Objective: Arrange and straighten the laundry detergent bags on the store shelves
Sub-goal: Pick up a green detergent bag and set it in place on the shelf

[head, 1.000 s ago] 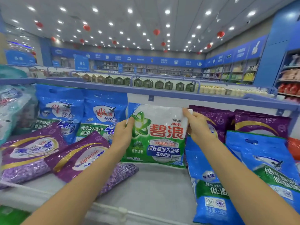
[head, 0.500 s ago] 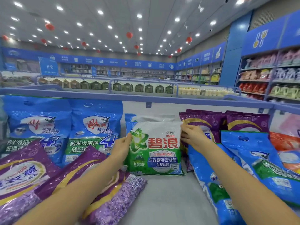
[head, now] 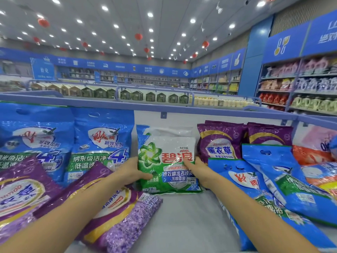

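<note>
A green and white Ariel detergent bag (head: 167, 161) stands upright at the back middle of the grey shelf (head: 186, 221), leaning on another white bag (head: 169, 131) behind it. My left hand (head: 130, 171) grips its left edge, thumb on the front. At the bag's right edge my right hand (head: 198, 170) holds on, with fingers lying over the front. Upright blue bags (head: 102, 141) stand to the left and purple bags (head: 218, 141) to the right.
Purple bags (head: 102, 203) lie flat at the front left under my left forearm. Blue bags (head: 284, 181) lie slanted at the right, with orange and pink bags (head: 313, 152) behind them. A blue rail (head: 164, 107) tops the shelf back. Store aisles stretch beyond.
Both hands have lowered the green bag from raised to standing on the shelf against the back, and have slid from its top corners down to its sides.
</note>
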`<state>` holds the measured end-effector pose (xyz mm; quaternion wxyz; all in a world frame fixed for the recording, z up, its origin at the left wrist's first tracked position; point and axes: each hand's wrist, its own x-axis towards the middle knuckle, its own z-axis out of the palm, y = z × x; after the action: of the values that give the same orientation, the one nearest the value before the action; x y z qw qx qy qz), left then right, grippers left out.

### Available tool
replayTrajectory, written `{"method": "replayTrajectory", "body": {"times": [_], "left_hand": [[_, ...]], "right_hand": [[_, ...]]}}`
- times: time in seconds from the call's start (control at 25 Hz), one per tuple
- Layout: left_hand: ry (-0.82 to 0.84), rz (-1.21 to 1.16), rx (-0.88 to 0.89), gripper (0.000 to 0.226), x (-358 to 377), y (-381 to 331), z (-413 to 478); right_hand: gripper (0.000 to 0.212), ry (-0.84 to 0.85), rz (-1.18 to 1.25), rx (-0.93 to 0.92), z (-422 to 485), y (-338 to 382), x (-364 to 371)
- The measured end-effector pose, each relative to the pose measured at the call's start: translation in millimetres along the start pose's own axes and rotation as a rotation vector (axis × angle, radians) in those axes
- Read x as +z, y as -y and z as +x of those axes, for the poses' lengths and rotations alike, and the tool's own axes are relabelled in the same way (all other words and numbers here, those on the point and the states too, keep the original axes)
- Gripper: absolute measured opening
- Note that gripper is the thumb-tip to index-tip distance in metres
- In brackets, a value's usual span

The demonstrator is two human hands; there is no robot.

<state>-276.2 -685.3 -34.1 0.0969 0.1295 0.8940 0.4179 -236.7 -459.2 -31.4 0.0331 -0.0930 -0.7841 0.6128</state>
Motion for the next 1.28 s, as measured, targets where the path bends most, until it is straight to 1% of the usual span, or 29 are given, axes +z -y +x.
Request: {"method": "replayTrajectory", "body": {"times": [0.04, 0.08, 0.12, 0.2, 0.28, 0.36, 0.44, 0.48, 0.56, 0.64, 0.68, 0.76, 0.8, 0.84, 0.92, 0.96, 1.04, 1.2, 1.28], "left_hand": [[-0.062, -0.031, 0.025, 0.045, 0.0, 2.2, 1.8], [-0.121, -0.083, 0.051, 0.043, -2.4, 3.4, 2.5], [-0.181, -0.133, 0.071, 0.039, -5.6, 4.6, 3.3], [-0.302, -0.236, 0.090, 0.033, -12.2, 7.0, 3.6], [-0.370, -0.293, 0.083, 0.033, -14.5, 7.3, 1.2], [-0.397, -0.290, 0.072, 0.031, -12.0, 7.3, 1.6], [-0.412, -0.265, 0.063, 0.030, -10.2, 5.7, 1.5], [-0.402, -0.252, 0.052, 0.029, -9.7, 4.8, 1.3], [-0.342, -0.268, 0.010, 0.025, -11.1, 2.9, 0.8], [-0.280, -0.395, -0.028, 0.017, -10.3, -2.1, 0.5], [-0.288, -0.462, -0.037, 0.017, -8.6, -5.3, 1.0], [-0.366, -0.516, -0.030, 0.019, -6.8, -9.8, 4.8], [-0.398, -0.525, -0.019, 0.019, -5.3, -10.4, 6.6], [-0.418, -0.532, -0.006, 0.019, -4.2, -11.0, 6.3], [-0.449, -0.535, 0.012, 0.019, -3.1, -9.4, 6.7], [-0.455, -0.535, 0.014, 0.019, -2.8, -7.0, 8.2], [-0.457, -0.547, -0.001, 0.018, -2.5, -3.0, 11.3], [-0.493, -0.535, -0.005, 0.022, -1.3, 3.2, 17.9], [-0.538, -0.514, 0.006, 0.025, 1.6, 3.9, 18.5]], "right_hand": [[0.044, -0.054, 0.068, 0.034, 3.8, -2.0, 2.7], [0.044, -0.068, 0.112, 0.066, 8.3, -4.2, 3.3], [0.039, -0.048, 0.165, 0.079, 10.6, -4.2, 2.7], [0.021, 0.033, 0.293, 0.088, 10.0, -0.1, 1.4], [0.014, 0.095, 0.324, 0.068, 9.8, 1.1, -1.2], [0.022, 0.079, 0.245, 0.035, 8.9, 3.4, -3.1], [0.031, -0.006, 0.162, 0.009, 11.6, 2.9, -2.9], [0.031, -0.039, 0.171, 0.004, 12.7, 2.7, -2.5], [0.029, -0.049, 0.265, 0.007, 16.2, 4.0, 0.3], [0.026, -0.050, 0.380, 0.022, 21.0, 6.7, 3.7], [0.024, -0.083, 0.426, 0.022, 22.3, 9.5, 5.1], [0.018, -0.202, 0.483, -0.008, 24.2, 13.7, 6.5], [0.015, -0.260, 0.476, -0.041, 24.2, 14.4, 5.8], [0.014, -0.307, 0.416, -0.081, 23.8, 14.9, 4.0], [0.016, -0.387, 0.208, -0.185, 23.4, 14.5, 1.6], [0.019, -0.424, 0.148, -0.227, 23.3, 14.6, 1.8], [0.021, -0.478, 0.146, -0.251, 21.6, 17.3, 3.4], [0.017, -0.454, 0.165, -0.222, 20.0, 20.9, 6.6], [0.018, -0.514, 0.105, -0.222, 20.6, 21.7, 8.0]]}}
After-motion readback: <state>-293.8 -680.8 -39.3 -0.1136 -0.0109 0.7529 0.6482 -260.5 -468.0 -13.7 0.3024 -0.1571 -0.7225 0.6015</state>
